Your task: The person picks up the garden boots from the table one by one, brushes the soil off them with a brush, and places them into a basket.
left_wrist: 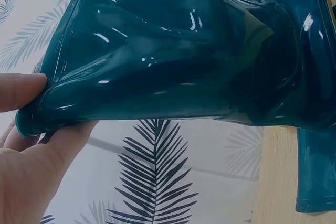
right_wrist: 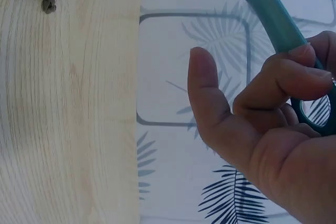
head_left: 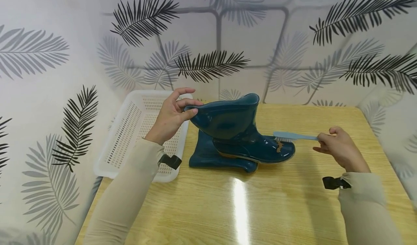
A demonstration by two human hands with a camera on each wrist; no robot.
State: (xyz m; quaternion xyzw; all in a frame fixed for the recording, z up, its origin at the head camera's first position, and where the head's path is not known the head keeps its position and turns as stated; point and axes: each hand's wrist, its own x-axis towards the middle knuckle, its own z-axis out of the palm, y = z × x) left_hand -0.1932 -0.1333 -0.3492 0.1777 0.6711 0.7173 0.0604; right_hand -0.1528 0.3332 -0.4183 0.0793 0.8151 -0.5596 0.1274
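Note:
A glossy dark blue-green rubber boot [head_left: 224, 122] is tilted, its toe to the right and its shaft leaning left. My left hand [head_left: 171, 116] pinches the rim of the shaft; in the left wrist view the thumb and fingers [left_wrist: 23, 92] lie on opposite sides of the rim. A brown smear [head_left: 279, 146] marks the toe. My right hand [head_left: 342, 149] grips the handle of a light blue brush [head_left: 298, 135], whose bristles sit right at the toe beside the smear. The second boot [head_left: 205, 152] lies on its side underneath and behind the first, partly hidden.
A white perforated plastic basket [head_left: 112, 143] stands left of the boots. Everything rests on a light wooden table [head_left: 202, 205], which meets a wall covering [head_left: 247, 38] printed with feather leaves at the back and sides.

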